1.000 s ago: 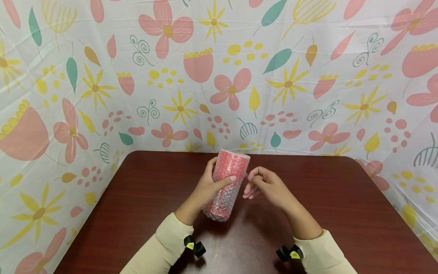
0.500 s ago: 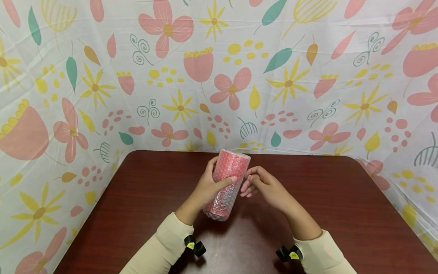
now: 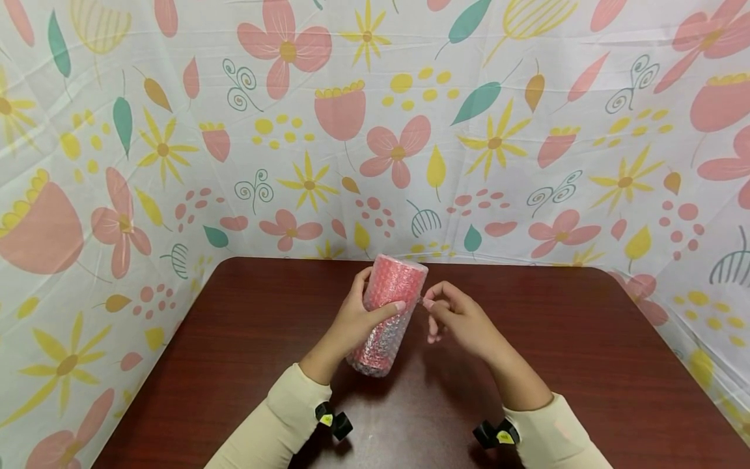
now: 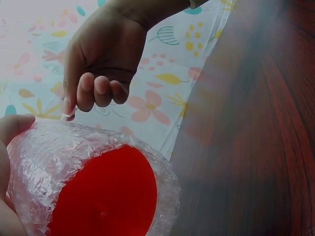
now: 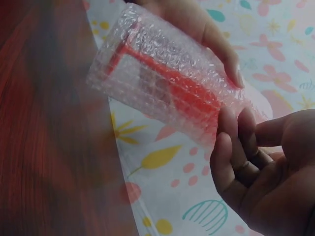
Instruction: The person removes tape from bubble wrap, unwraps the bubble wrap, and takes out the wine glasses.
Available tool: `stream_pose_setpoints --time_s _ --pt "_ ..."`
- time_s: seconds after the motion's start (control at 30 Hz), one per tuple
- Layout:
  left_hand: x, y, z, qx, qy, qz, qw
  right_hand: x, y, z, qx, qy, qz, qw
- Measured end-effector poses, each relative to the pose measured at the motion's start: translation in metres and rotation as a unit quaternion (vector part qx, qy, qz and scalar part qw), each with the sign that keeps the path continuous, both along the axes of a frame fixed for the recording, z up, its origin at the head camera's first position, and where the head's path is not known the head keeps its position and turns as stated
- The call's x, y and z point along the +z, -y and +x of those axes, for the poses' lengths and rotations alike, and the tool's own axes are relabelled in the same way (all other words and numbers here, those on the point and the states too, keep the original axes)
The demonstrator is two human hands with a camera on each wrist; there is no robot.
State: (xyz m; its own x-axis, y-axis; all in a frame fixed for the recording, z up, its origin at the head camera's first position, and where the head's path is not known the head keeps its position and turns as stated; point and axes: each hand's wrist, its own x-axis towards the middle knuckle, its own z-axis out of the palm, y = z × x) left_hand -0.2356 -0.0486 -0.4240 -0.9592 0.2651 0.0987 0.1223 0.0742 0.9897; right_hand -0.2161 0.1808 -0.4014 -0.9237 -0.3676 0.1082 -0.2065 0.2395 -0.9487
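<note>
A red cylinder point(image 3: 400, 280) wrapped in clear bubble wrap point(image 4: 42, 157) is held tilted above the table. My left hand point(image 3: 353, 324) grips it from the left, thumb across the front and fingers behind. Its flat red end point(image 4: 106, 191) shows through the wrap's opening in the left wrist view. At the cylinder's right side, my right hand point(image 3: 463, 318) pinches a small clear bit at the wrap's edge between thumb and index finger. The other right fingers are loosely curled. In the right wrist view, a pale gap shows between red areas under the wrap.
A dark reddish-brown table point(image 3: 263, 312) lies beneath both hands. White cloth with a flower print point(image 3: 375, 130) hangs behind the table and along its sides. Black wrist cameras point(image 3: 495, 433) sit at the cream sleeves point(image 3: 551, 433).
My right hand shifts slightly toward the cylinder, then back right. Its thumb and index finger now pinch at the wrap's edge, the lower fingers more curled. The left hand barely moves.
</note>
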Motion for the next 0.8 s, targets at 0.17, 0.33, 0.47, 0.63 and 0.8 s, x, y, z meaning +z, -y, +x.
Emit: stream_pose_setpoints --time_s 0.17,0.33,0.47,0.63,0.8 --pt "-0.0013 -0.0004 -0.0006 0.01 -0.005 -0.007 0.9999 0.0027 -0.0003 0.0008 -0.001 0.009 -0.007 0.9999" --pt "-0.0013 -0.0011 0.0001 0.01 -0.003 -0.013 0.9999 0.0022 0.0001 -0.0007 -0.012 0.017 0.007 0.9998" --pt "-0.0024 -0.0021 -0.0004 0.005 -0.006 -0.014 0.9999 0.0017 0.0006 -0.0018 -0.013 0.021 0.008 0.9997" --pt "-0.0048 -0.0029 -0.0012 0.005 -0.016 -0.02 0.9997 0.0016 0.0012 -0.0017 0.011 0.02 0.007 0.9997" --pt "-0.0064 -0.0029 -0.001 0.014 -0.028 -0.035 0.9989 0.0005 0.0031 0.0007 0.032 0.008 0.01 0.9994"
